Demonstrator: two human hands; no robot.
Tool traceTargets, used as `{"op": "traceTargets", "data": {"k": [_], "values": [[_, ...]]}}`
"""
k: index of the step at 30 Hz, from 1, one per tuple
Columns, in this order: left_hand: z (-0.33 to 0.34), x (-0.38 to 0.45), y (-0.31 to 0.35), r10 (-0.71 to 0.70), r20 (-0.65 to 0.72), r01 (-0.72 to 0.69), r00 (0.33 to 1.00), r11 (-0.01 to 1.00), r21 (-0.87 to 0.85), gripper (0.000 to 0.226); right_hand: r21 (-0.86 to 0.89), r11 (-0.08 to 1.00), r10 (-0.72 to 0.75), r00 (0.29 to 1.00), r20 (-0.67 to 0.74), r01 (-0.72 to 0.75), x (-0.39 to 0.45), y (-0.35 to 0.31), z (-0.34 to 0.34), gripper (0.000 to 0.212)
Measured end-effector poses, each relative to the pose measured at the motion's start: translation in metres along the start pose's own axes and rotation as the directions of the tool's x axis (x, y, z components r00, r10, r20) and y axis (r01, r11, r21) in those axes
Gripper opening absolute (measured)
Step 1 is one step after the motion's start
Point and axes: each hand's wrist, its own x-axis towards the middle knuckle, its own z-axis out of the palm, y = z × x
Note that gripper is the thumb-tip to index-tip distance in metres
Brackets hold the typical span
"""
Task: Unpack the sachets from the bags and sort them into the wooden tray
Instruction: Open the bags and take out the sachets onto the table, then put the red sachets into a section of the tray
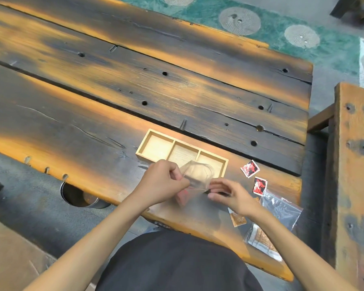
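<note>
A light wooden tray [156, 133] with three compartments lies on the table; nothing shows in its visible parts. Just in front of it my left hand [163, 183] pinches a clear plastic bag [195, 175], held up over the tray's near edge. A reddish sachet [182, 198] shows blurred below the bag. My right hand [231, 196] holds the bag's other edge with its fingertips. Two red-and-black sachets [249, 168] [260, 185] lie on the table to the right. A brown sachet [237, 219] lies by my right wrist.
Two more clear bags lie at the right near the table's edge, one [282, 206] looking empty, one [261, 240] with brown sachets inside. A metal can [82, 198] stands below the table's front edge at left. A wooden bench [353, 164] flanks the right side.
</note>
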Motion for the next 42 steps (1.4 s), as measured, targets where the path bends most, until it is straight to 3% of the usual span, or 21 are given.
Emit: {"op": "traceTargets", "data": {"k": [3,5,7,9,11,16,20,21,23,25,27,31,35,42], "values": [[-0.01,-0.006,0.012,0.027,-0.015,-0.027,1.0,0.999,-0.029,0.016,-0.054,0.998,-0.017,0.985,0.171,0.026,0.003,0.002,0.029,0.091],[-0.015,-0.01,0.02,0.047,-0.014,-0.048,0.999,0.996,-0.074,0.02,-0.053,0.99,-0.126,0.985,0.121,0.133,0.011,-0.003,0.05,0.099],[-0.018,-0.012,0.028,0.046,-0.005,-0.046,0.999,0.988,-0.15,0.02,-0.025,0.977,-0.212,0.976,-0.042,0.211,0.02,-0.009,0.065,0.089],[-0.02,-0.012,0.037,0.05,-0.012,-0.052,0.999,0.97,-0.238,0.019,0.074,0.971,-0.204,0.952,-0.228,0.226,0.026,-0.015,0.069,0.069],[-0.022,-0.011,0.043,0.075,-0.037,-0.083,0.996,0.947,-0.311,0.017,0.137,0.96,-0.191,0.928,-0.32,0.245,0.027,-0.023,0.068,0.049],[-0.028,-0.004,0.038,0.18,-0.051,-0.185,0.982,0.889,-0.419,0.023,0.194,0.947,-0.183,0.929,-0.322,0.254,0.014,-0.026,0.062,0.042],[-0.008,0.032,-0.008,0.081,-0.186,-0.133,0.979,0.947,-0.291,0.017,0.314,0.929,-0.099,0.949,-0.3,0.196,0.001,-0.023,0.049,0.042],[0.001,0.039,-0.021,0.054,-0.171,-0.099,0.984,0.958,-0.269,0.011,0.349,0.919,-0.077,0.952,-0.296,0.182,-0.003,-0.023,0.045,0.043],[0.017,0.045,-0.04,-0.003,0.021,0.009,1.0,0.949,-0.316,0.016,0.427,0.893,-0.014,0.959,-0.282,0.139,-0.007,-0.023,0.04,0.04],[0.03,0.045,-0.05,-0.001,0.291,0.128,0.957,0.899,-0.419,0.033,0.505,0.86,0.066,0.964,-0.259,0.077,-0.01,-0.022,0.038,0.036],[0.042,0.04,-0.051,0.042,0.443,0.2,0.895,0.851,-0.486,0.036,0.536,0.844,0.14,0.965,-0.222,0.001,-0.012,-0.02,0.037,0.035],[0.067,0.043,-0.057,-0.02,0.445,0.26,0.895,0.835,-0.485,0.03,0.568,0.806,0.288,0.949,-0.13,-0.166,-0.016,-0.009,0.039,0.032],[0.084,0.044,-0.068,-0.186,0.518,0.47,0.835,0.73,-0.496,0.035,0.676,0.674,0.415,0.91,-0.013,-0.298,-0.02,0.005,0.042,0.029],[0.088,0.047,-0.065,-0.279,0.544,0.589,0.791,0.588,-0.554,0.024,0.77,0.552,0.5,0.866,0.001,-0.319,-0.009,0.012,0.043,0.034]]}}
